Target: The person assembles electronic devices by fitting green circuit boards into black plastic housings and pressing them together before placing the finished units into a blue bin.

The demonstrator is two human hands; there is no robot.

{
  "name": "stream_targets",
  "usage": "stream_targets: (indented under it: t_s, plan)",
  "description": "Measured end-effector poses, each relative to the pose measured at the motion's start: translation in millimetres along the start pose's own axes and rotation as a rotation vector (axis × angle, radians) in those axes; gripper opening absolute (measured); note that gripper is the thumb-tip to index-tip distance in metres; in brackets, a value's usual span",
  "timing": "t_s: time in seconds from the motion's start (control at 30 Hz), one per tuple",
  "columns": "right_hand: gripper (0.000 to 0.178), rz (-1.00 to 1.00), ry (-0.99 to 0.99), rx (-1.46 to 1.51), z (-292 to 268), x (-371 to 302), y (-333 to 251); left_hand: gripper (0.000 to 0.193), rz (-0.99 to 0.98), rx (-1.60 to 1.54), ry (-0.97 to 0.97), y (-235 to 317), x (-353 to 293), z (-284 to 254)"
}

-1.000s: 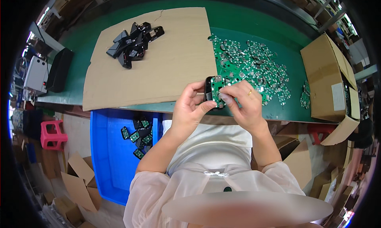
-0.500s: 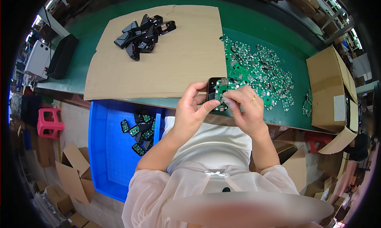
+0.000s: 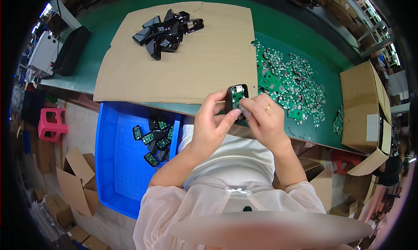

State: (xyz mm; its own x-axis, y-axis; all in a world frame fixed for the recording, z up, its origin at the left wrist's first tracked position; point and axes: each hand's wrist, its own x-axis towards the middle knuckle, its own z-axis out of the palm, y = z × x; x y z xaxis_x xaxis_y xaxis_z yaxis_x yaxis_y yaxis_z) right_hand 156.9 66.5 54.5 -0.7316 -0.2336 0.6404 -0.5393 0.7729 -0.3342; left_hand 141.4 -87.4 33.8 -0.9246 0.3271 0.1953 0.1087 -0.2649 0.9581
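At left, the blue bin [image 3: 124, 163] is sitting low beside the person, holding board-filled cases [image 3: 149, 137], probably for easy dropping from the left. The cardboard [image 3: 196, 71] is lying on the tabletop [image 3: 283, 43], likely sparing the black cases [image 3: 163, 37] from scratches. The left of the two hands [image 3: 210, 126] is curling half closed around a case [image 3: 230, 100] just over the near edge, seemingly bracing it face up. The right hand [image 3: 267, 121] is bunching its fingers, tips touching the board [image 3: 238, 94] in that case; whether they are gripping or merely pressing is not showing. Farther right, loose boards [image 3: 291, 82] are spreading within its reach. Compared with half a second earlier, the board is no longer jutting past the case's right edge but is sitting inside the rim.
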Motion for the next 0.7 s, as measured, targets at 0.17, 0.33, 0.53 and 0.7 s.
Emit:
stream_targets:
  t_s: [0.17,0.33,0.53,0.7]
  plan:
    - [0.046,0.349,0.075,0.660,26.3,-8.7,-16.8,0.037,0.019,-0.080,0.065,2.4,-3.5,-13.3]
    - [0.045,0.701,-0.302,1.242,45.6,-12.2,-27.7,0.036,-0.029,0.016,0.163,6.4,-24.6,-37.6]
    - [0.040,0.530,-0.339,1.101,65.6,-3.0,-49.0,0.033,0.044,0.114,0.241,11.1,-46.4,-60.1]
    - [0.045,0.224,-0.757,0.605,66.6,35.3,-55.0,0.031,-0.037,0.096,0.317,12.4,-60.9,-89.0]
